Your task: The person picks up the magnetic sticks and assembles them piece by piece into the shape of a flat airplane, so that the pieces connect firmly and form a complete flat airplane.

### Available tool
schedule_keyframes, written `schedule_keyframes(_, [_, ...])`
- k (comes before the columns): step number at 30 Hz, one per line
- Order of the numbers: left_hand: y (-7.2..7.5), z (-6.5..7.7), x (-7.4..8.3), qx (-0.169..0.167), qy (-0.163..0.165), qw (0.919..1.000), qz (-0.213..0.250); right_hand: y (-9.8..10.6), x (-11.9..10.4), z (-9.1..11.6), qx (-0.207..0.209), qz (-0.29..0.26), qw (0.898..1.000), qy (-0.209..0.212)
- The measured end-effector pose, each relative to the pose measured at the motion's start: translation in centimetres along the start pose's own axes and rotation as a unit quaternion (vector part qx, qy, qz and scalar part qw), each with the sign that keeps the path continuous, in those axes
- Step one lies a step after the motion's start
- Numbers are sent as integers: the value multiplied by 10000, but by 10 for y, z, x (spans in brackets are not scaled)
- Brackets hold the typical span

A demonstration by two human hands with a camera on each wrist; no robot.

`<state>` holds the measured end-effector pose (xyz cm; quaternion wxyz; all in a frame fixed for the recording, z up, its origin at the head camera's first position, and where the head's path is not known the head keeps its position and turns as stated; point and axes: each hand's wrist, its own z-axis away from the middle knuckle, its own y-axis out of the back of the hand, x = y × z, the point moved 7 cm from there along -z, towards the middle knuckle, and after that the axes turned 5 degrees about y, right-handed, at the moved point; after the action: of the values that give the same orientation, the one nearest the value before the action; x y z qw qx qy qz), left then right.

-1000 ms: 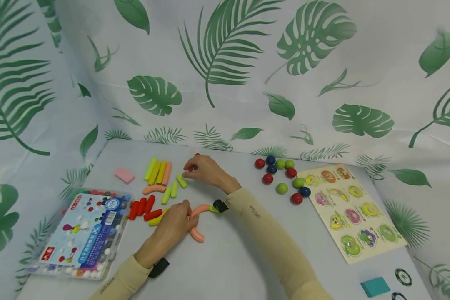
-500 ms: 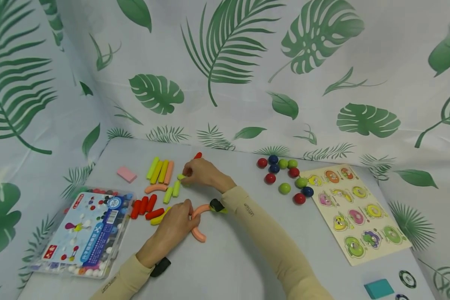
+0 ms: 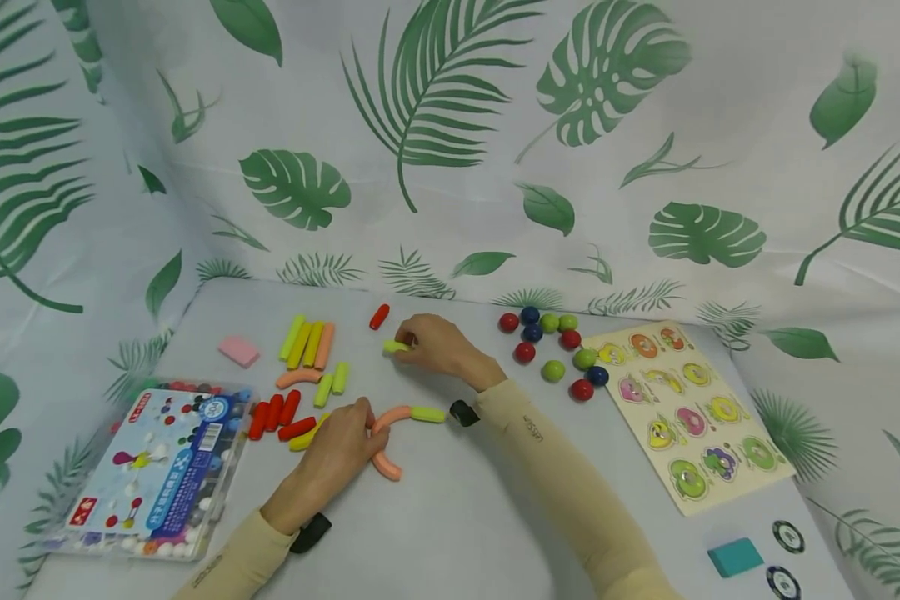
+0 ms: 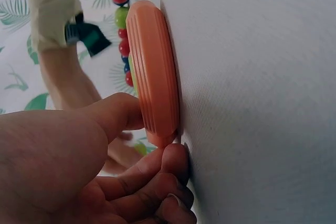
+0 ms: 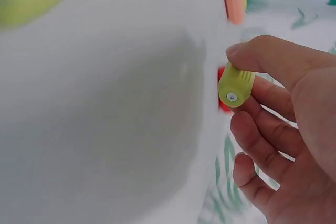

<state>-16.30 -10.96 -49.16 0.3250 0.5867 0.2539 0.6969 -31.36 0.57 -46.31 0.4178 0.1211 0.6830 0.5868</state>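
Note:
My left hand (image 3: 337,450) pinches a chain of orange curved magnetic sticks where two of them meet, low on the table. One orange curved stick (image 4: 152,72) fills the middle of the left wrist view, beside my thumb. On the chain's far end, a light green stick (image 3: 427,414) lies in line with the orange curve. Farther back, my right hand (image 3: 441,348) holds another short green stick (image 5: 236,85) between thumb and fingers, a metal dot showing on its end. Its other fingers are loosely bent.
Left of the hands lie red sticks (image 3: 273,412), two short green sticks (image 3: 332,385), long sticks (image 3: 307,345) and a pink block (image 3: 238,351). A clear box (image 3: 228,487) stands at far left. Coloured balls (image 3: 552,371) and a fruit puzzle board (image 3: 675,492) are at right.
My right hand has picked up the green stick from beside the other short ones and carried it to the right. My left hand keeps its grip on the orange chain.

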Motion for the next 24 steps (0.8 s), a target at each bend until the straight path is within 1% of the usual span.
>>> schedule_keyframes(4, [3, 1, 1, -20, 71, 9999, -78, 10, 17, 29, 191, -64, 9996, -214])
schedule_keyframes(8, [12, 5, 7, 144, -66, 9999, -54, 15, 30, 64, 290, -124, 9988, -377])
schedule_keyframes(10, [19, 9, 11, 335, -299, 9990, 2, 15, 33, 80, 297, -133, 9986, -409])
schedule_keyframes(11, [23, 11, 13, 433, -468, 9980, 19, 14, 33, 88, 302, -126, 9986, -417])
schedule_keyframes(12, [26, 13, 15, 520, -695, 9962, 19, 13, 33, 94, 304, -119, 9986, -410])
schedule_keyframes(14, [29, 18, 19, 616, -1330, 9892, 19, 12, 33, 108, 315, -107, 9988, -368])
schedule_keyframes(15, [29, 21, 21, 575, -1642, 9847, 20, 11, 32, 114, 330, -96, 9988, -340])
schedule_keyframes(17, [23, 25, 21, 313, -2180, 9754, 62, 9, 31, 125, 371, -33, 9989, -281])
schedule_keyframes(19, [16, 29, 18, -104, -2468, 9689, 179, 7, 28, 134, 413, 14, 9990, -197])
schedule_keyframes(20, [13, 30, 16, -309, -2544, 9663, 221, 6, 26, 138, 430, 22, 9989, -159])
schedule_keyframes(21, [9, 30, 14, -520, -2531, 9656, 286, 5, 24, 142, 448, 30, 9989, -109])
schedule_keyframes(24, [2, 30, 7, -916, -2520, 9629, 293, 0, 15, 154, 488, -33, 9988, 80])
